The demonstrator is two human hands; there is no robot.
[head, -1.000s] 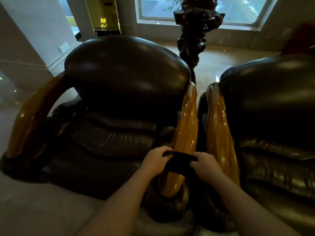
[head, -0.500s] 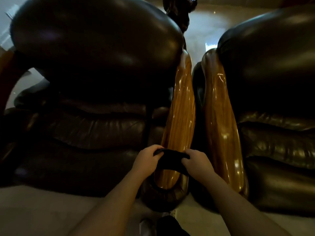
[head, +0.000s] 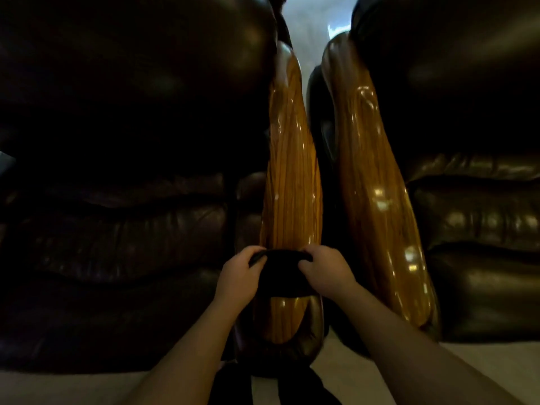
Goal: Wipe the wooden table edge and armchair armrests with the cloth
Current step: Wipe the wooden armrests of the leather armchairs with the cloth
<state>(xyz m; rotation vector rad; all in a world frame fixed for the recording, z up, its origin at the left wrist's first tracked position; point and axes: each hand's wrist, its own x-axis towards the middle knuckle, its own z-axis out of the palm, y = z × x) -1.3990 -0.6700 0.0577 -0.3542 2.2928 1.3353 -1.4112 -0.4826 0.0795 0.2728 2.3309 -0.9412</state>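
Observation:
A dark cloth (head: 280, 273) is stretched across the near end of a glossy wooden armrest (head: 287, 176) of the left dark leather armchair (head: 122, 223). My left hand (head: 238, 273) grips the cloth's left end and my right hand (head: 327, 271) grips its right end, one on each side of the armrest. A second wooden armrest (head: 377, 182) runs alongside on the right, belonging to another dark leather armchair (head: 473, 217). No wooden table is in view.
A narrow gap separates the two armrests, with pale floor (head: 309, 19) showing beyond it at the top. Light carpet (head: 350, 372) lies in front of the chairs. Something dark (head: 271, 384) sits at the bottom between my forearms.
My head has dropped and come closer to the chairs, so the window and carved stand are out of view. Both hands keep hold of the cloth at the armrest's near end.

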